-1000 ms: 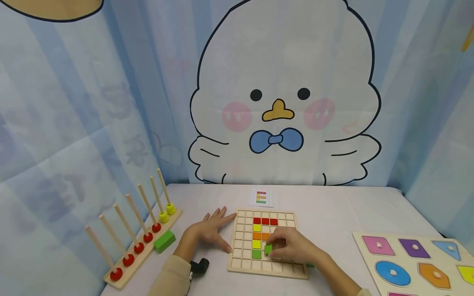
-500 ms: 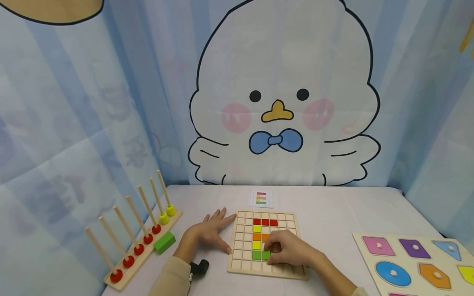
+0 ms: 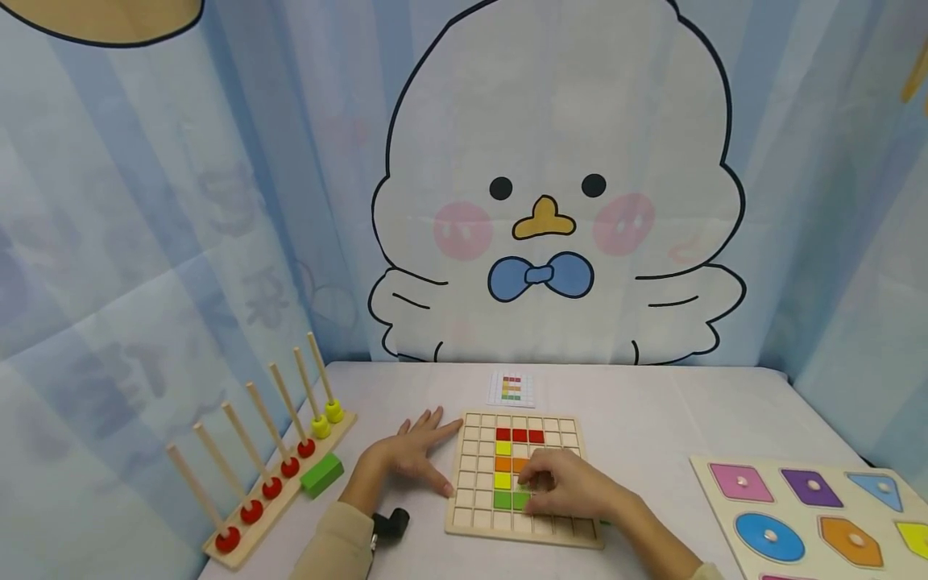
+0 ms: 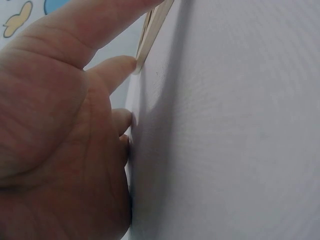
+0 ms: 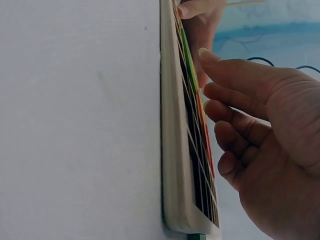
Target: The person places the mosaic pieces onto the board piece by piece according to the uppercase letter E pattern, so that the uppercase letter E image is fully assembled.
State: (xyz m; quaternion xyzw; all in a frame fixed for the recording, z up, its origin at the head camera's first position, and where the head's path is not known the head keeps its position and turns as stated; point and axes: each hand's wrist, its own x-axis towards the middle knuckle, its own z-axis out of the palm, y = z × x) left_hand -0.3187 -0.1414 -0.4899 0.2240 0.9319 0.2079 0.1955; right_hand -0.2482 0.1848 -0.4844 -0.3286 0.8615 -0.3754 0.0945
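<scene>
A pale wooden grid board (image 3: 524,534) lies on the table between the two hands. Set in its cells are a row of red tiles (image 3: 519,436), two yellow tiles (image 3: 503,481), orange tiles (image 3: 503,464) and two green tiles (image 3: 511,500). My left hand (image 3: 413,451) rests with fingers spread, thumb and index finger at the board's left edge. Over the board is my right hand (image 3: 573,485), its thumb by the right-hand green tile. In the right wrist view, that hand (image 5: 265,120) has loosely bent fingers and nothing between thumb and fingertips.
A small patterned card (image 3: 511,388) lies behind the board. At left stand a peg rack (image 3: 246,528) with red and yellow beads and a green block (image 3: 322,475). A knobbed shape puzzle (image 3: 703,475) lies at right. Something green (image 3: 606,522) shows beside the board's right edge.
The green tile that my right hand pinched is now flat in its cell beside the other green one, and the fingers have let go. My left hand has stayed put.
</scene>
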